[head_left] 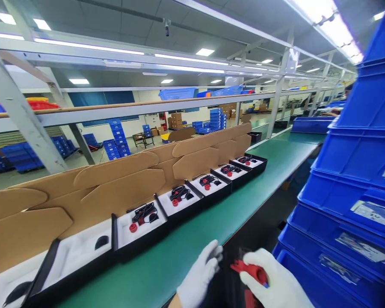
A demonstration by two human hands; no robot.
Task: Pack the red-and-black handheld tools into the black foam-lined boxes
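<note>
My right hand [274, 273], in a white glove, grips a red plastic part [255, 273] between thumb and fingers at the lower right. The part's exact kind is unclear. My left hand [200, 271], also gloved, is beside it over the bench edge, with fingers loosely bent and apart and nothing visible in them. Below the right hand, a second red piece [249, 298] shows partly, blurred. Ahead, a row of open black boxes [144, 246] holds white foam inserts [80, 252]. Several contain coiled black cables [179, 192] and red round pieces [133, 227]; the two nearest show only a black piece [102, 242].
The boxes' brown cardboard lids [122, 186] stand raised along the far side of the green bench [192, 233]. A tall stack of blue crates [356, 205] rises close on my right. A metal frame post [22, 115] stands at the left; a blue bin [311, 125] sits farther along the bench.
</note>
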